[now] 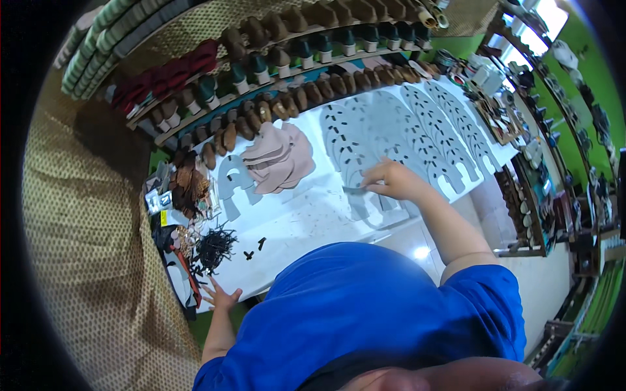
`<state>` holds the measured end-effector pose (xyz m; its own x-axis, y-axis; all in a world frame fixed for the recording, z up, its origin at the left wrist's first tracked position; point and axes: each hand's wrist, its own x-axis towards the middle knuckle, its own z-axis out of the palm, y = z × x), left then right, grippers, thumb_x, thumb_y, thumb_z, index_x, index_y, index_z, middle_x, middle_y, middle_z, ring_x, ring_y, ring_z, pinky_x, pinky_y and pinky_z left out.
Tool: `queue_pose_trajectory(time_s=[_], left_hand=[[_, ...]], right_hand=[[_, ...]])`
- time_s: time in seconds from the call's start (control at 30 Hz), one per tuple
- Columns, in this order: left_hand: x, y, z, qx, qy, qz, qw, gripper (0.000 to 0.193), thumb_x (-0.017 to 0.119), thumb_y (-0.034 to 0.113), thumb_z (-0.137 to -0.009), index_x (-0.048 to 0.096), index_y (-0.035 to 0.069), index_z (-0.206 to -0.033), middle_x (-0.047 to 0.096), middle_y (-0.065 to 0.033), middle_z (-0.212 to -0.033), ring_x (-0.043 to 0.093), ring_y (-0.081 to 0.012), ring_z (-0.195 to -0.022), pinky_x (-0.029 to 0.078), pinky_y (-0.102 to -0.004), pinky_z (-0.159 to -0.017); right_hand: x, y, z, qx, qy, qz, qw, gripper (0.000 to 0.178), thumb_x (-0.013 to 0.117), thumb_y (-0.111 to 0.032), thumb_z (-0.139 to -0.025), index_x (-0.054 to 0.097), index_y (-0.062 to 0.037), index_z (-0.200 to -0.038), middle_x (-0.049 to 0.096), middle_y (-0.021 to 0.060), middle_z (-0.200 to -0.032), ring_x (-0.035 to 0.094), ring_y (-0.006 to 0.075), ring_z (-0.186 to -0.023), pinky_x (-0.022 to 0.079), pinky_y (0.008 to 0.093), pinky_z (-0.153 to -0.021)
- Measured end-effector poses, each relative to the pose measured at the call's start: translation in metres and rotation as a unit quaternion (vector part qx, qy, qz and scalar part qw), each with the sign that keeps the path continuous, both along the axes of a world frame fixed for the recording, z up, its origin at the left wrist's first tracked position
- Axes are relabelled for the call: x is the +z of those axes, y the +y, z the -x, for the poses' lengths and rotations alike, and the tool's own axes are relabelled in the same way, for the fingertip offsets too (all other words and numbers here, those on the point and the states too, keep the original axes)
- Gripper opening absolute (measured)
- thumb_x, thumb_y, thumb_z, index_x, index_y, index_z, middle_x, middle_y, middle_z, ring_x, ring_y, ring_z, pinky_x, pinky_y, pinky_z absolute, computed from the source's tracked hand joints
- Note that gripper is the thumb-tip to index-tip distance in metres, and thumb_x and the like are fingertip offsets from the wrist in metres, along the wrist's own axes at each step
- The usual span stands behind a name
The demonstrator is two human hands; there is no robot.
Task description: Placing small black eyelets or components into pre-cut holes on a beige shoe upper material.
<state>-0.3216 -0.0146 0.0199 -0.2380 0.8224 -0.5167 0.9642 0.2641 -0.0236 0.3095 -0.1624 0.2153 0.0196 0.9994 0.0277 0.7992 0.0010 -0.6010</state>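
Observation:
My right hand is over the near edge of the grey shoe-upper pieces spread across the white table. Its fingers are bent together in a pinch; whatever lies between them is too small to make out. Small dark strips dot many of these grey pieces. My left hand has its fingers spread at the table's near left edge, holding nothing. Close to it lies a tangled pile of black strips, with a few loose black strips to its right.
Stacked pinkish pieces lie left of the middle, beside two arched grey pieces. Brown shoe lasts line the table's back below shelves of more lasts. Tools and cans crowd the far right. A woven curtain hangs at left.

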Motion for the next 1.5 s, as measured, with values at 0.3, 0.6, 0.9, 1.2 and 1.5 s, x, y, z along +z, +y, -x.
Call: queue_pose_trajectory(time_s=[0.3,0.6,0.9,1.2,1.5], left_hand=[[0.005,0.005,-0.006,-0.01,0.01,0.012,1.0,0.141,0.089,0.054,-0.063,-0.015,0.039,-0.157,-0.021,-0.0132,-0.165,-0.012,-0.0512,-0.149,0.015,-0.0751,-0.111],[0.007,-0.005,-0.007,0.003,0.014,0.006,1.0,0.142,0.089,0.055,-0.061,-0.014,0.038,-0.157,-0.021,-0.0141,-0.165,-0.01,-0.0515,-0.149,0.015,-0.0731,-0.112],[0.008,0.0,-0.009,0.015,0.005,0.008,1.0,0.145,0.09,0.06,-0.056,-0.012,0.039,-0.158,-0.022,-0.0148,-0.165,-0.011,-0.0506,-0.15,0.015,-0.0722,-0.112],[0.031,0.001,-0.019,0.02,-0.007,0.033,0.999,0.145,0.089,0.06,-0.058,-0.013,0.035,-0.159,-0.021,-0.0162,-0.165,-0.013,-0.0509,-0.149,0.01,-0.0726,-0.113],[0.035,0.0,-0.016,0.018,-0.019,0.04,0.999,0.144,0.088,0.063,-0.057,-0.011,0.035,-0.159,-0.022,-0.0167,-0.165,-0.015,-0.0512,-0.149,0.011,-0.0737,-0.112]], right_hand=[[-0.145,-0.001,-0.057,-0.047,0.038,0.156,0.986,0.024,0.069,-0.026,-0.084,0.073,-0.0095,-0.1,0.073,0.0102,-0.094,0.068,0.0283,-0.089,0.052,0.0388,-0.081],[-0.194,0.028,-0.039,-0.191,-0.05,0.144,0.97,0.026,0.068,-0.028,-0.083,0.071,-0.0129,-0.103,0.07,0.012,-0.102,0.065,0.0319,-0.1,0.048,0.0455,-0.088],[-0.198,-0.005,0.025,-0.134,-0.258,0.105,0.951,0.074,0.053,-0.05,-0.095,0.025,-0.0208,-0.158,0.017,0.0098,-0.166,0.012,0.0316,-0.154,0.01,0.0681,-0.116],[-0.194,0.023,0.036,-0.119,-0.223,0.217,0.943,0.079,0.044,-0.057,-0.098,0.012,-0.0227,-0.161,0.0,0.0134,-0.168,-0.003,0.037,-0.154,0.001,0.0705,-0.115],[-0.188,0.199,0.143,0.017,-0.134,-0.037,0.99,0.064,0.063,-0.043,-0.09,0.047,-0.0121,-0.144,0.042,0.0183,-0.15,0.026,0.0419,-0.147,0.02,0.0731,-0.109]])
